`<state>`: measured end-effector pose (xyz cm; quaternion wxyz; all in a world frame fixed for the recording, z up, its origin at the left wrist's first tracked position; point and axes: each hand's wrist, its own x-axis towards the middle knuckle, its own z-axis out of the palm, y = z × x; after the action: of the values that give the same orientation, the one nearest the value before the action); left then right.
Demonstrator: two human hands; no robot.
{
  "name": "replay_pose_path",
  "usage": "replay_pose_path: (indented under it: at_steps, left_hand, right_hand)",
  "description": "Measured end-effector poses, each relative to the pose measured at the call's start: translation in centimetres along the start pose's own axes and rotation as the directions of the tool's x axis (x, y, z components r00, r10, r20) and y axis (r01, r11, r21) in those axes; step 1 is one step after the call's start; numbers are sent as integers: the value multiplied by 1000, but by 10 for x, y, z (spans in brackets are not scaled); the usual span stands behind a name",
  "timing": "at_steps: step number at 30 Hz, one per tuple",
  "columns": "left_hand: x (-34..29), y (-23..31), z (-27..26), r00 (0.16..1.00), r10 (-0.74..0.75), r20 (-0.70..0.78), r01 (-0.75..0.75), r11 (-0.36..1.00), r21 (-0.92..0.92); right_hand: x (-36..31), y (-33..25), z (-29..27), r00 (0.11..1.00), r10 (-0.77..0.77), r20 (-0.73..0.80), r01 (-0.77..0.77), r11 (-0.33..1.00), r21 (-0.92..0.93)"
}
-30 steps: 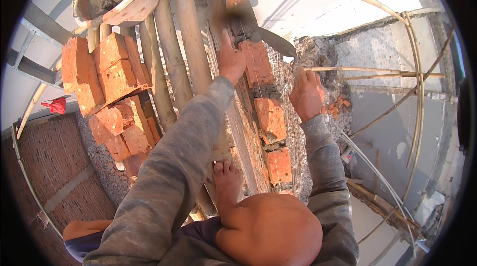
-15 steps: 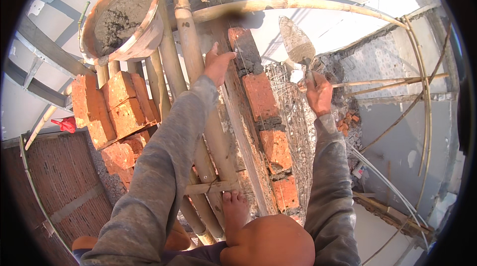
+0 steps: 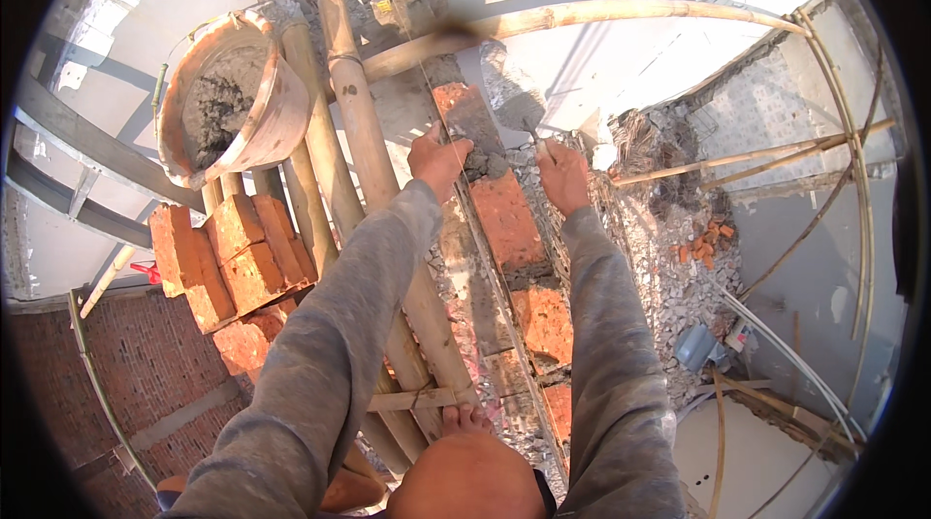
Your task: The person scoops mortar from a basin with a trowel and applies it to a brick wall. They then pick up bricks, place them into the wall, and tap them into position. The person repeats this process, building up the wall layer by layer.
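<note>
My right hand (image 3: 562, 176) is closed round the handle of a trowel (image 3: 514, 92). The blade, smeared with grey mortar, points away from me over the far side of a brick row. My left hand (image 3: 439, 162) is at the row's near side, fingers curled and thumb toward a lump of wet mortar (image 3: 487, 165). A thin wooden strip (image 3: 499, 301) runs back toward me from beneath this hand; what its fingers hold is hidden. A red brick (image 3: 506, 218) lies nearer me than the lump, and another brick (image 3: 458, 104) beyond it. A taut string (image 3: 433, 92) passes close to my left hand.
A bucket of mortar (image 3: 281, 121) stands on bamboo poles (image 3: 364, 141) at the left, with stacked bricks (image 3: 233, 257) nearer me. One thick bamboo pole (image 3: 601, 13) crosses beyond the row. Rubble (image 3: 669, 296) lies lower down at the right. My bare foot rests on the poles.
The trowel and my right hand have moved left, in toward the brick row. My left hand has shifted slightly toward the mortar, and the wooden strip looks narrower. The whole view has shifted.
</note>
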<state>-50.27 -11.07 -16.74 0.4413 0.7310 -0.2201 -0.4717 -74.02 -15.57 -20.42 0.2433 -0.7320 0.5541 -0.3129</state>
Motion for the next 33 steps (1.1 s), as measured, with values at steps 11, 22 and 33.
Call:
replay_pose_path:
  at_steps: [11, 22, 33]
  left_hand:
    - [6, 0, -8, 996, 6, 84, -3, 1000, -31]
    - [31, 42, 7, 965, -138, 222, 150, 988, -38]
    - [79, 20, 29, 940, -131, 316, 142, 990, -12]
  right_hand:
    - [-9, -4, -8, 987, 161, -9, -157, 974, 165]
    - [-27, 13, -4, 966, 259, -25, -249, 947, 204]
    - [-45, 22, -5, 980, 183, 79, -196, 958, 208]
